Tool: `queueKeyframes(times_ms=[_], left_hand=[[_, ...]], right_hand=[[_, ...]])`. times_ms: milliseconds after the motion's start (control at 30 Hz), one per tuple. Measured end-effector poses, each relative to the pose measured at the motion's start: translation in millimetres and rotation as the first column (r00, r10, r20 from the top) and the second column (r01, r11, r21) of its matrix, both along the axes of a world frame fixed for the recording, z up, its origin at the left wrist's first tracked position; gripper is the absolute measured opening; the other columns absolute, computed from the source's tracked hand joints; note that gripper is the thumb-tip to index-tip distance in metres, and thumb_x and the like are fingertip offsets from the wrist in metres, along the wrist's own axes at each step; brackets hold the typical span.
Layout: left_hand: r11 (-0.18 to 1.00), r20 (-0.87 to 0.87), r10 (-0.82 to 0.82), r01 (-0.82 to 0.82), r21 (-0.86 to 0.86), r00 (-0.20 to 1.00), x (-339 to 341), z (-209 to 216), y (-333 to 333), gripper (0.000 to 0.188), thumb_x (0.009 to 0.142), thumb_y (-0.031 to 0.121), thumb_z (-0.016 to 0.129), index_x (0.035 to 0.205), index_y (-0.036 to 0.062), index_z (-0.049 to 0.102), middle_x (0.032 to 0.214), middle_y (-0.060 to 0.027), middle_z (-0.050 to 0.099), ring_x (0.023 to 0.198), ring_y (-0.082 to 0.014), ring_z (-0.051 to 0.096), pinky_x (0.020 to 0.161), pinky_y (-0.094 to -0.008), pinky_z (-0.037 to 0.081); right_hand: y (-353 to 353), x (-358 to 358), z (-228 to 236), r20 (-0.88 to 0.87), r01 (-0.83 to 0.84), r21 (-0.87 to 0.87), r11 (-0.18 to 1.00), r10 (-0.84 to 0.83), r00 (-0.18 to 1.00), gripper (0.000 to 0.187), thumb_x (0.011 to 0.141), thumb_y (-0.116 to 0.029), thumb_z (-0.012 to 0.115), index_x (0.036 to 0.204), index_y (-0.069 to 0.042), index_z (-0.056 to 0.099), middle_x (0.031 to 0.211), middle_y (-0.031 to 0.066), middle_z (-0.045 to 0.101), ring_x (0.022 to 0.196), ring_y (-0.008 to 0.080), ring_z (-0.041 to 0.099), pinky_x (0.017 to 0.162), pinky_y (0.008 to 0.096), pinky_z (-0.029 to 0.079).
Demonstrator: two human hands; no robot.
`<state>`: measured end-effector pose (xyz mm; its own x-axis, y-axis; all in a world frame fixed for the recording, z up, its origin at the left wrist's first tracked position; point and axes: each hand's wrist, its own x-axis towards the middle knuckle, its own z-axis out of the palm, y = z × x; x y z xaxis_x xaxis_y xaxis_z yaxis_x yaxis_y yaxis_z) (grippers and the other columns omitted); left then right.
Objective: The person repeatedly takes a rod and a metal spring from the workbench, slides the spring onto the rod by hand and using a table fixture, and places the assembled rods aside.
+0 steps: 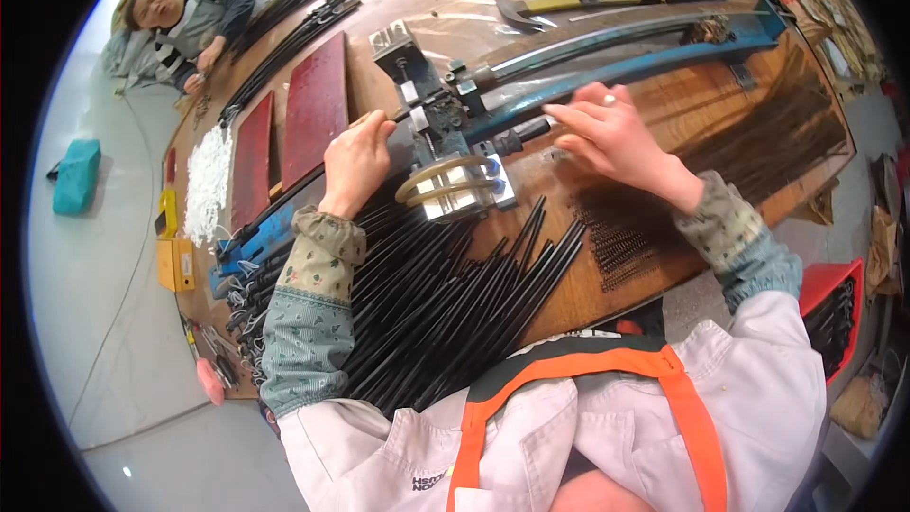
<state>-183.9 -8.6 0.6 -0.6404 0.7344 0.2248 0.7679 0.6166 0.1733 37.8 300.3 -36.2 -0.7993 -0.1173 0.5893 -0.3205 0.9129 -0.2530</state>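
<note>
A small bench machine point(441, 123) with a metal clamp block and a long blue rail point(626, 66) stands in front of me. My left hand point(358, 163) is at its left side, fingertips pinched together by the clamp block; what they hold is hidden. On the other side, my right hand point(611, 137) has curled fingers close to the tip of a black cylindrical part point(521, 137) of the machine. Whether those fingers touch it or hold something thin, I cannot tell. A looped yellowish hose point(450, 180) sits on the near end. Many black rods point(417, 294) lie below my left hand.
Dark thin rods point(758, 142) are heaped at right. Dark red boards point(318, 109) and a white pile point(208, 185) lie left. A hammer point(578, 4) rests at the back. Another person point(194, 24) works at far left. A red bin point(834, 313) stands lower right.
</note>
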Motion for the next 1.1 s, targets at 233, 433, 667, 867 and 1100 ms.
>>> queueKeyframes(times_ms=[233, 433, 667, 867, 1100], left_hand=[[0.989, -0.176, -0.047, 0.071, 0.130, 0.983, 1, -6, -1, 0.017, 0.101, 0.024, 0.061, 0.091, 0.0098, 0.059, 0.079, -0.0176, 0.066, 0.078, -0.0431, 0.066, 0.063, -0.0528, 0.049], [0.935, -0.465, -0.276, 0.346, 0.071, 0.841, -24, -18, -3, 0.007, 0.099, 0.021, 0.063, 0.099, 0.0150, 0.060, 0.081, -0.0082, 0.065, 0.068, -0.0318, 0.065, 0.056, -0.0432, 0.049], [0.997, -0.672, 0.041, 0.017, 0.080, 0.740, -17, -28, -73, 0.007, 0.093, 0.024, 0.068, 0.099, 0.0201, 0.069, 0.091, 0.0037, 0.065, 0.091, -0.0250, 0.063, 0.078, -0.0459, 0.043], [0.957, -0.008, 0.277, -0.277, -0.087, 0.961, 238, -28, -39, 0.020, 0.082, 0.034, 0.079, 0.084, 0.0179, 0.067, 0.092, -0.0015, 0.057, 0.094, -0.0239, 0.054, 0.085, -0.0446, 0.035], [0.862, -0.070, 0.493, -0.498, -0.098, 0.867, 267, -50, -71, 0.017, 0.089, 0.025, 0.072, 0.091, 0.0124, 0.061, 0.092, -0.0046, 0.061, 0.090, -0.0268, 0.061, 0.070, -0.0435, 0.046]], right_hand=[[-6, -30, -18, 0.053, -0.240, -0.346, 0.907, 0.274, 0.960, 0.020, 0.096, -0.009, 0.066, 0.114, 0.000, 0.067, 0.099, 0.0157, 0.065, 0.091, 0.0346, 0.063, 0.082, 0.0419, 0.050], [4, 23, -10, 0.557, -0.205, -0.146, 0.968, 0.252, 0.791, 0.076, 0.067, -0.044, 0.090, 0.125, -0.005, 0.061, 0.108, 0.0166, 0.065, 0.105, 0.0382, 0.063, 0.090, 0.0479, 0.049], [11, 31, -41, 0.552, -0.234, -0.234, 0.944, 0.327, 0.767, 0.026, 0.087, -0.014, 0.078, 0.108, -0.004, 0.067, 0.098, 0.0136, 0.064, 0.092, 0.0338, 0.064, 0.077, 0.0387, 0.051], [15, 5, -29, 0.664, -0.150, -0.412, 0.899, 0.409, 0.626, 0.020, 0.091, -0.013, 0.076, 0.100, 0.002, 0.065, 0.085, 0.0111, 0.066, 0.079, 0.0207, 0.061, 0.072, 0.0338, 0.050], [-28, 24, 17, 0.692, 0.233, -0.647, 0.726, 0.430, 0.580, 0.019, 0.103, -0.020, 0.063, 0.097, -0.002, 0.060, 0.077, -0.0054, 0.051, 0.071, 0.0047, 0.046, 0.061, 0.0253, 0.039]])
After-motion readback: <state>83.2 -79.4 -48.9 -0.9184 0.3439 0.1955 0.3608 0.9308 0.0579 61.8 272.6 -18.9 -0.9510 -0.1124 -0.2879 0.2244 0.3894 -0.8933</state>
